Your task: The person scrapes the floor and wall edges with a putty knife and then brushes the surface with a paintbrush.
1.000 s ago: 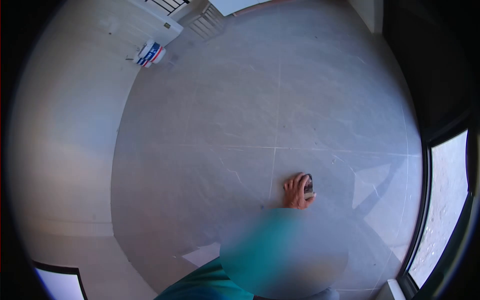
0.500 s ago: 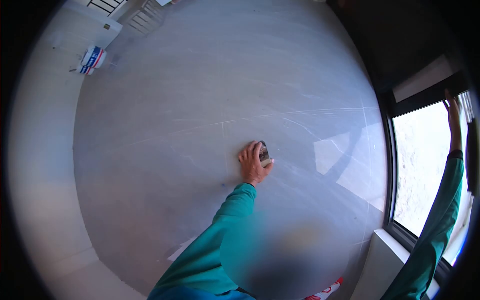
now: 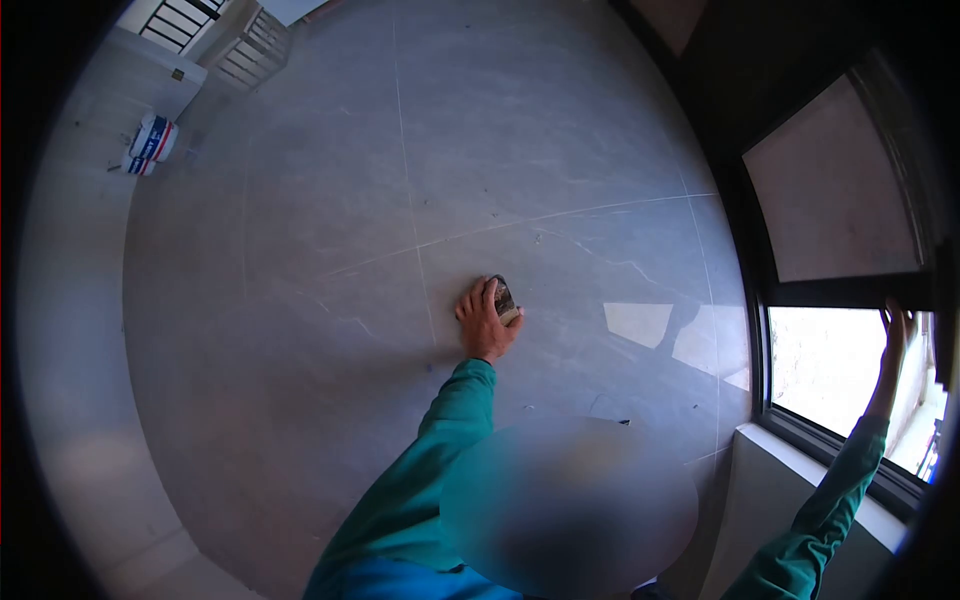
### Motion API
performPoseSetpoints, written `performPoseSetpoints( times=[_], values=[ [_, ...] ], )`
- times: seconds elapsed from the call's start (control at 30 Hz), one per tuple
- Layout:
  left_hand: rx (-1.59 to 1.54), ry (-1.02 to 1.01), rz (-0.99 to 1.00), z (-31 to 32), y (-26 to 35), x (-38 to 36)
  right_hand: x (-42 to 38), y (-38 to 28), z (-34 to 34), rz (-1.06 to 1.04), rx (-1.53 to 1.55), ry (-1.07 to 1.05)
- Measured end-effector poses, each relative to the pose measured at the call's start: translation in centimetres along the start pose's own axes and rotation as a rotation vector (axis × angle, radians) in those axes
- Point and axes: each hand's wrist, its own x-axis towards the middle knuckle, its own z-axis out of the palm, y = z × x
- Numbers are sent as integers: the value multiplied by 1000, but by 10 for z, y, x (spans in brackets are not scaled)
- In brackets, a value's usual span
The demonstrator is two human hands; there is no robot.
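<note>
Through the head view I see the left hand (image 3: pixel 481 324) closed around a small dark block (image 3: pixel 507 300) with a tan near end, the fingers across its left side and the thumb at its near right; the block lies at the far right of the palm, its long axis slanting from far left to near right, while the forearm in its green sleeve (image 3: pixel 461 410) comes up from the near left; I judge this crossing of block and forearm to be the relation that matters most, and the left hand is plainly the nearer one; the right hand (image 3: pixel 896 318) is well apart at the right, raised to the dark window frame (image 3: pixel 838 292), and I cannot tell whether its fingers grip the crossbar or only rest against it; grey tiled floor (image 3: pixel 270 400) spreads behind the block, though I cannot make out whether the two touch; patches of light (image 3: pixel 638 324) lie between the left hand and the window; at the far left, blue-and-white containers (image 3: pixel 152 140) sit beside the pale wall (image 3: pixel 75 300).
</note>
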Motion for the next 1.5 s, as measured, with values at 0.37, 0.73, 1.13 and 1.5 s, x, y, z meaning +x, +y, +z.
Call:
performPoseSetpoints(
  times=[0.37, 0.73, 1.13, 1.5],
  values=[
    [35, 86, 131, 21, -6, -10, -162, -116, -25, 147, -1157, 278],
    [-204, 44, 14, 18, -9, -12, -172, -81, -88, -876, -1763, -174],
    [-33, 34, -8, -1, 2, -5, -207, -128, -54, -810, -2123, -137],
    [0, 71, 33, 12, -4, -11, -108, 13, -151, -857, -1855, -342]
  ],
)
